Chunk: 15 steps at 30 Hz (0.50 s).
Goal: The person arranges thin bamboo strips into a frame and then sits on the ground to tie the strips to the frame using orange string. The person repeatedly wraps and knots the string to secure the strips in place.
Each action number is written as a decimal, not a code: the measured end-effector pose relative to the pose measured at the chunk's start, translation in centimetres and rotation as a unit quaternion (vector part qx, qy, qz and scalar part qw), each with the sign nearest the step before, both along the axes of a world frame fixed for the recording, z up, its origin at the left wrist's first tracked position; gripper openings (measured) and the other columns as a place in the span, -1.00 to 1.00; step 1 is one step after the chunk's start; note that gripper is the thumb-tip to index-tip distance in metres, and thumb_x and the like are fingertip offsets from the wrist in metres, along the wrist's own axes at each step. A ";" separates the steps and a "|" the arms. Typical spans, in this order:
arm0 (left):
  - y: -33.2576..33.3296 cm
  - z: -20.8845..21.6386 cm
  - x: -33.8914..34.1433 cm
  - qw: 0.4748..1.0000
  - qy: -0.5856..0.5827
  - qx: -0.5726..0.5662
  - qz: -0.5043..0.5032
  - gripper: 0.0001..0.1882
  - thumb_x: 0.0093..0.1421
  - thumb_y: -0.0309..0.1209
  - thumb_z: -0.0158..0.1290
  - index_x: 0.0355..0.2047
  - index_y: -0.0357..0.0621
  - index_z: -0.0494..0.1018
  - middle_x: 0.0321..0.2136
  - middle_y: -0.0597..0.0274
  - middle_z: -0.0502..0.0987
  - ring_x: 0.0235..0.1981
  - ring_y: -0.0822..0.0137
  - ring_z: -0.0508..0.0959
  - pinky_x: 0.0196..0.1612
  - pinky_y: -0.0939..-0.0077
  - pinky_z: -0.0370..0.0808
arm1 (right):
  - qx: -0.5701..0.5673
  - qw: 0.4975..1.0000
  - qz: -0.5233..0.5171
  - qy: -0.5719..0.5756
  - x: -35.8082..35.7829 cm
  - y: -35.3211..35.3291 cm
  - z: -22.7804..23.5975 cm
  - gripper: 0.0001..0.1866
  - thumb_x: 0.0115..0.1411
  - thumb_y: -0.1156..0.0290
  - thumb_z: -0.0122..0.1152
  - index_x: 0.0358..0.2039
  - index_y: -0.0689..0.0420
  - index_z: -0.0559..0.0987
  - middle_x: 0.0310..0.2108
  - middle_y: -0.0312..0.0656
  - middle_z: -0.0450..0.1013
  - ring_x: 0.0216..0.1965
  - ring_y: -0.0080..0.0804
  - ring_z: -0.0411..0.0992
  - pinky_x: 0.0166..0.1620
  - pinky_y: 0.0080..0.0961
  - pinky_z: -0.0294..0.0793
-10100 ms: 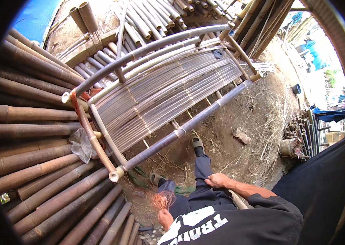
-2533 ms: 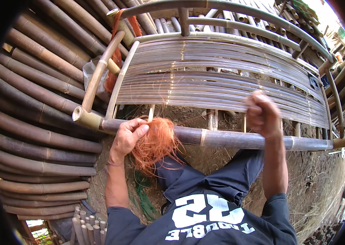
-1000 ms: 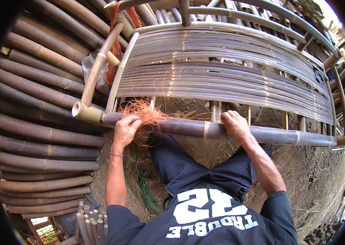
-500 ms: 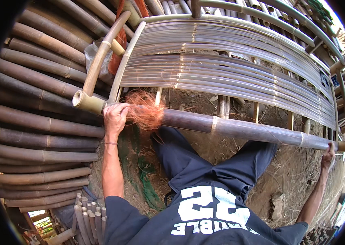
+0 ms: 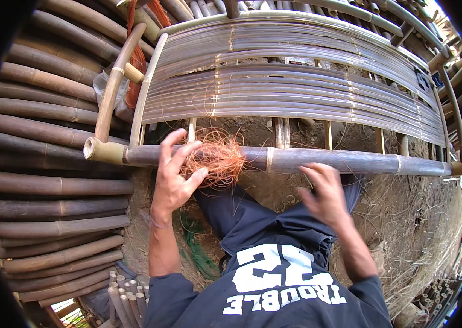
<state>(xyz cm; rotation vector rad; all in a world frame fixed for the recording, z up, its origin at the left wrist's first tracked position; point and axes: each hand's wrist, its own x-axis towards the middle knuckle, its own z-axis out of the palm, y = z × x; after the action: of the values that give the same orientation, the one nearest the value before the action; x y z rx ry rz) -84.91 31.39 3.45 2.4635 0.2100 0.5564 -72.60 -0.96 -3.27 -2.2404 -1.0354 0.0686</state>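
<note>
Head view: orange fibre tangle (image 5: 217,159) against left hand (image 5: 175,177) fingers (image 5: 195,177).

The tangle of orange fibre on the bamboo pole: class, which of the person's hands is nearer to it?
Left. The left hand touches the orange fibre with spread fingers, at its left side. The right hand hangs open well to its right, below the bamboo pole, apart from it.

An outdoor bamboo workshop yard. Thick bamboo poles (image 5: 50,191) lie stacked on the left, and a slatted bamboo frame (image 5: 296,93) stands over bare dirt ground (image 5: 422,218).
</note>
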 end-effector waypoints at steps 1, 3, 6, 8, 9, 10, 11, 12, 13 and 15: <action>0.0 0.8 -0.8 1.000 0.017 -0.009 0.014 -0.47 -0.04 -0.51 0.20 0.03 -0.11 0.48 0.24 0.03 0.19 0.22 0.03 0.29 0.27 0.14 0.23 | 0.000 1.000 -0.001 0.011 -0.6 3.8 -0.5 -0.44 0.03 0.25 0.40 0.06 0.13 0.50 0.06 -0.05 0.36 0.11 -0.07 0.30 0.20 -0.15 0.29; -1.0 1.8 -1.7 0.993 -0.095 -0.050 0.045 -0.51 -0.05 -0.58 0.09 -0.03 -0.13 0.50 0.18 0.04 0.28 0.19 0.07 0.34 0.24 0.12 0.27 | 0.012 0.999 -0.010 -0.044 -1.1 10.5 -2.4 -0.53 0.09 0.21 0.34 -0.01 0.12 0.53 0.05 -0.09 0.36 0.10 -0.05 0.30 0.16 -0.14 0.29; -1.1 -1.7 -4.3 0.990 0.016 -0.123 0.071 -0.68 0.04 -0.58 0.06 -0.14 -0.22 0.52 -0.06 0.01 0.48 0.04 0.11 0.48 0.13 0.25 0.39 | 0.024 0.998 0.051 -0.002 -0.8 15.6 -5.5 -0.73 0.20 0.25 0.26 -0.16 0.11 0.56 -0.10 -0.14 0.46 0.00 0.02 0.36 0.06 -0.09 0.33; -2.9 -3.1 -3.5 0.994 0.054 -0.074 0.055 -0.69 0.09 -0.53 0.12 -0.12 -0.26 0.52 -0.12 0.01 0.53 -0.03 0.10 0.54 0.06 0.31 0.45 | 0.121 0.970 0.101 0.186 -1.4 15.4 -4.5 -0.75 0.23 0.27 0.25 -0.16 0.15 0.55 -0.21 -0.14 0.49 -0.11 -0.12 0.43 -0.03 -0.20 0.41; -3.8 -3.5 -3.0 0.998 0.025 -0.036 0.056 -0.69 0.11 -0.50 0.15 -0.10 -0.27 0.52 -0.15 0.02 0.55 -0.07 0.09 0.56 0.02 0.34 0.47 | 0.164 0.936 0.127 0.283 -2.0 15.0 -3.0 -0.76 0.25 0.29 0.24 -0.17 0.16 0.55 -0.26 -0.14 0.51 -0.17 -0.19 0.47 -0.07 -0.26 0.45; -4.1 -3.8 -2.6 0.991 0.023 -0.131 0.033 -0.67 0.12 -0.49 0.16 -0.07 -0.27 0.51 -0.16 0.03 0.56 -0.10 0.11 0.58 0.00 0.35 0.49 | 0.215 0.854 0.129 0.456 -2.6 14.0 -0.9 -0.78 0.31 0.33 0.20 -0.16 0.22 0.53 -0.34 -0.19 0.51 -0.28 -0.47 0.48 -0.20 -0.49 0.50; -4.5 -3.9 -2.4 0.975 0.022 -0.223 0.008 -0.64 0.14 -0.48 0.16 -0.03 -0.28 0.49 -0.18 0.04 0.58 -0.14 0.13 0.60 -0.02 0.37 0.51 | 0.266 0.775 0.139 0.556 -2.7 13.5 -1.0 -0.78 0.33 0.36 0.18 -0.15 0.27 0.52 -0.30 -0.22 0.52 -0.24 -0.65 0.44 -0.20 -0.62 0.48; -5.2 -3.9 -2.4 0.947 0.012 -0.321 0.008 -0.65 0.18 -0.47 0.16 -0.02 -0.29 0.48 -0.15 0.07 0.57 -0.13 0.24 0.59 -0.04 0.43 0.51 | 0.291 0.777 0.128 0.544 -2.7 13.2 0.6 -0.78 0.34 0.36 0.17 -0.16 0.27 0.52 -0.31 -0.24 0.52 -0.25 -0.64 0.44 -0.20 -0.61 0.48; -6.0 -3.9 -2.6 0.910 0.002 -0.415 0.007 -0.65 0.21 -0.47 0.15 0.00 -0.31 0.46 -0.12 0.11 0.57 -0.13 0.36 0.58 -0.05 0.49 0.51 | 0.317 0.778 0.116 0.530 -2.7 12.9 2.1 -0.79 0.34 0.36 0.17 -0.17 0.26 0.51 -0.31 -0.26 0.53 -0.26 -0.63 0.44 -0.20 -0.60 0.49; -7.8 -3.3 -2.1 0.855 -0.027 -0.518 0.017 -0.68 0.21 -0.48 0.14 -0.03 -0.32 0.46 -0.11 0.12 0.57 -0.11 0.39 0.56 -0.05 0.50 0.51 | 0.305 0.756 0.109 0.569 -2.4 11.9 2.0 -0.80 0.30 0.38 0.21 -0.18 0.26 0.51 -0.32 -0.27 0.52 -0.26 -0.63 0.43 -0.20 -0.60 0.48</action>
<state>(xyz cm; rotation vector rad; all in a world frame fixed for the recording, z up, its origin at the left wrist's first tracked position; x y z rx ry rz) -86.96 23.56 0.16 1.3871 0.4047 0.3697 -75.01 10.89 -1.22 -1.0758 -0.4688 0.9295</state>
